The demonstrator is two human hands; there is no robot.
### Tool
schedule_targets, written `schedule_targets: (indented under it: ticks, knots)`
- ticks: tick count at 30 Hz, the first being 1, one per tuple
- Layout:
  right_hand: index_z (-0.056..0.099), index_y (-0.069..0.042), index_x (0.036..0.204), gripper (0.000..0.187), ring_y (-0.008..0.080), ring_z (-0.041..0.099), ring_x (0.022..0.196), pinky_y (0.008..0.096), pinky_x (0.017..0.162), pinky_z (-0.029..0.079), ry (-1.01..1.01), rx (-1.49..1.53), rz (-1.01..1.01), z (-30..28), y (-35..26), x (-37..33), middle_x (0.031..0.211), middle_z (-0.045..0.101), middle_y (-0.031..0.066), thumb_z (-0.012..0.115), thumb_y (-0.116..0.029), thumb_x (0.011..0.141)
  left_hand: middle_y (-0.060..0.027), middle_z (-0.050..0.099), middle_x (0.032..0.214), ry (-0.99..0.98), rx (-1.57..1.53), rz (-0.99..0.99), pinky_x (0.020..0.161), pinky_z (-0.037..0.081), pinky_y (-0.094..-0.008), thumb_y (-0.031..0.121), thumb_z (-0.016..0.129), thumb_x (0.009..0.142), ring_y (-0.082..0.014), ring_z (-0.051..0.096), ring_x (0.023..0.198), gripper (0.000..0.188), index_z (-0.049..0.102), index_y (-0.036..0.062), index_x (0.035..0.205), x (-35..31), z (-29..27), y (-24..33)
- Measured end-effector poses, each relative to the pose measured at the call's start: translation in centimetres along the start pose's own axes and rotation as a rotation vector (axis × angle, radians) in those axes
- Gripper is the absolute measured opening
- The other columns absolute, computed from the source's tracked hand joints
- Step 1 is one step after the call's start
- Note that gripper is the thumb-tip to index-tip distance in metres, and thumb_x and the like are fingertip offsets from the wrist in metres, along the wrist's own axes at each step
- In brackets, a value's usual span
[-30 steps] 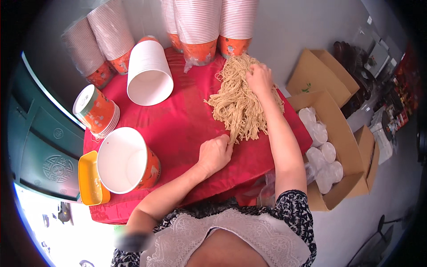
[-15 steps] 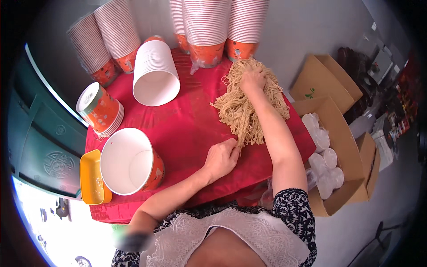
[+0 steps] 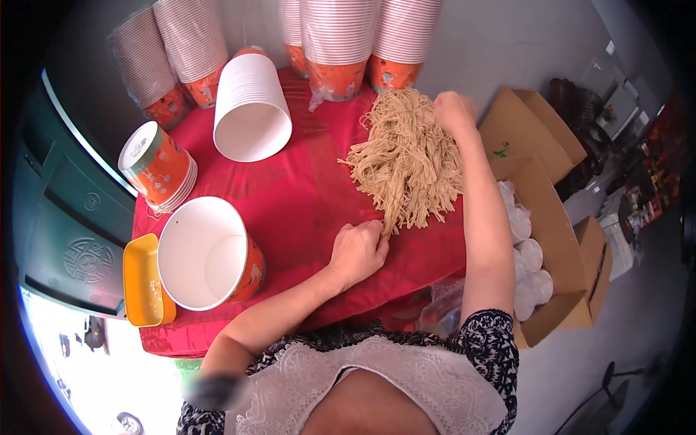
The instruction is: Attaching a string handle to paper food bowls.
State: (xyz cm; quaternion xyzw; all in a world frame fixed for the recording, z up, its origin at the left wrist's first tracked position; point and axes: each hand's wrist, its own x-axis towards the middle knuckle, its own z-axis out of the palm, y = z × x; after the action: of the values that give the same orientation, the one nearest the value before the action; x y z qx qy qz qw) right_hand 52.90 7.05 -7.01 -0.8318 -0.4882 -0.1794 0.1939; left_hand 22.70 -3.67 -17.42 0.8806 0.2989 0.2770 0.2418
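A heap of tan noodles (image 3: pixel 409 163) lies on the red-covered table (image 3: pixel 312 185), right of centre. My left hand (image 3: pixel 360 252) rests on the cloth at the near tip of the heap, its fingers curled closed on the strands there. Beyond the heap's far right side is my right hand (image 3: pixel 455 114), slightly blurred, with fingers folded in. What those fingers hold, if anything, is hidden.
A large white-lined paper tub (image 3: pixel 203 254) and a yellow tray (image 3: pixel 148 290) stand at left. Behind are an overturned cup stack (image 3: pixel 159 167), a lying tub stack (image 3: pixel 254 109) and tall wrapped stacks (image 3: pixel 337 43). A cardboard box (image 3: pixel 554 275) with plastic cups sits beside the table.
My right hand has moved off the top of the noodles to the right. The heap now shows uncovered. My left hand stays at the noodles' near end; the view has shifted slightly.
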Motion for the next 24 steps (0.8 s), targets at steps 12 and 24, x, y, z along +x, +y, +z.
schedule_targets:
  ticks: [12, 24]
  knots:
    - [0.071, -0.001, 0.079, 0.016, 0.0289, 0.067, 0.073, 0.0418, 0.07, 0.054, -0.333, 0.978, 0.158, 3.5, 1.9, -3.6, 0.08, 0.069, 0.0129, 0.058, -0.01, 0.08, -0.0164, 0.065, 0.076, 0.071, 0.066, 0.112, 0.069, 0.047, -0.0438, 0.013, 0.064, 0.082, -0.0348, 0.064, 0.07, 0.012, 0.058, 0.0035, 0.08, -0.1, 1.0, 0.2]
    - [0.057, 0.005, 0.103, 0.02, 0.024, 0.061, 0.063, 0.0366, 0.056, 0.05, -0.187, 0.918, 0.169, 1.3, 3.3, -8.2, 0.09, 0.069, 0.0195, 0.052, -0.007, 0.087, -0.0162, 0.065, 0.072, 0.072, -0.099, -0.014, 0.066, 0.048, -0.0451, 0.019, 0.066, 0.083, -0.0356, 0.063, 0.066, 0.019, 0.059, 0.0033, 0.075, 0.2, 0.4, 0.3]
